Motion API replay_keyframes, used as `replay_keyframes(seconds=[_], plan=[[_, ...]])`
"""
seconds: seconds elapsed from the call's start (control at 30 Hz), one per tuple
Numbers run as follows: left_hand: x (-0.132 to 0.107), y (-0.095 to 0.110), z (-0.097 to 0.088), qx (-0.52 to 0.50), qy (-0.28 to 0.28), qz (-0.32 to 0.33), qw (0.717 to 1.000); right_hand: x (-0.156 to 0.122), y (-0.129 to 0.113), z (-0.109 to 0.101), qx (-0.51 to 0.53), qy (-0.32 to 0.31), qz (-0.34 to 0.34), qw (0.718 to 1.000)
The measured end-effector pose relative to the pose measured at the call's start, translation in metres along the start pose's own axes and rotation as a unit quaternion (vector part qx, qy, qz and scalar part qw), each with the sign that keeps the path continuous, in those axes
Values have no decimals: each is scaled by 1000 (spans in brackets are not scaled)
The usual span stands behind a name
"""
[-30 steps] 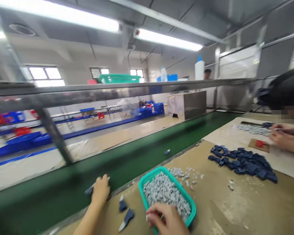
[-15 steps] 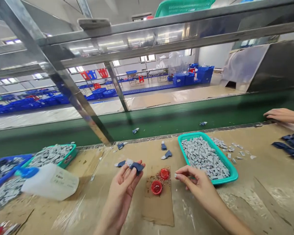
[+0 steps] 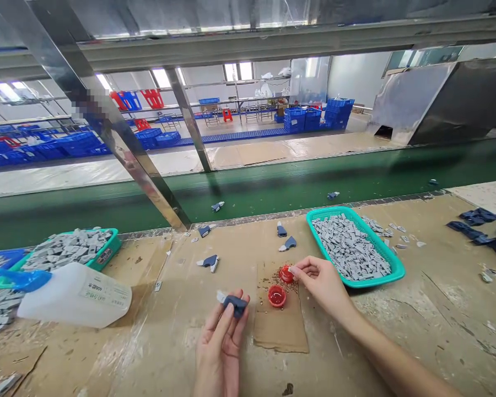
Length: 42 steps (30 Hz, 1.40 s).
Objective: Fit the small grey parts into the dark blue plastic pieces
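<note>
My left hand (image 3: 221, 344) holds a dark blue moulded part (image 3: 235, 305) with a pale grey tip between its fingers and thumb. My right hand (image 3: 320, 281) pinches a small pale piece, its fingertips touching or nearly touching a red cap (image 3: 286, 274) of brown-flecked liquid. A second red cap (image 3: 276, 295) stands close by on a cardboard scrap (image 3: 281, 333). Several blue-and-grey assembled parts (image 3: 209, 263) lie on the bench above my hands. A teal tray (image 3: 339, 210) full of small grey pieces sits to the right.
A white plastic jug (image 3: 74, 295) lies beside a teal tray of grey pieces (image 3: 111, 242) at left. Dark blue parts (image 3: 479, 231) lie at right. A green conveyor belt (image 3: 273, 184) runs behind the bench, with steel posts (image 3: 188, 118) beyond it.
The view has tilted slightly downward. My right hand has moved left to the red cap. My left hand has dropped a little, still holding the blue part.
</note>
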<state>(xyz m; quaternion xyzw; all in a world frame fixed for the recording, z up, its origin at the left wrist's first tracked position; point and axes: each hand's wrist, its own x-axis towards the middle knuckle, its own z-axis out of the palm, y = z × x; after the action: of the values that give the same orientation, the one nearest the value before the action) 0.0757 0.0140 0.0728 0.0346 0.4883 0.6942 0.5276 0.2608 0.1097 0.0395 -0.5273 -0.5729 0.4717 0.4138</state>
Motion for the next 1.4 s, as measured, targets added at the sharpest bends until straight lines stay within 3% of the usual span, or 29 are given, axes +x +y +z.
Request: replay_keyframes(seconds=[0.37,0.67,0.9,1.0,1.1,1.23,1.4], plan=[[-5,2,9,-40,-33,-34,998,5,5,4,31,-18,44,998],[-5,-4,9,0,-71,-32,997,4,11,6,25,-20,23,999],[-5,-9,10,33,-33,-5,999,4,2,2,66,-19,52,996],[-5,-11,7,47,-60,15,997,3,-4,-5,171,-50,112,978],[-3,-16,5,86,-82,38,992,2,-12,-13,290,-102,165,937],[0,-26,12,106,-42,91,989,-4,-25,-20,382,-160,205,887],[-12,-34,32,123,-19,108,986,-18,-40,-21,332,-182,155,912]])
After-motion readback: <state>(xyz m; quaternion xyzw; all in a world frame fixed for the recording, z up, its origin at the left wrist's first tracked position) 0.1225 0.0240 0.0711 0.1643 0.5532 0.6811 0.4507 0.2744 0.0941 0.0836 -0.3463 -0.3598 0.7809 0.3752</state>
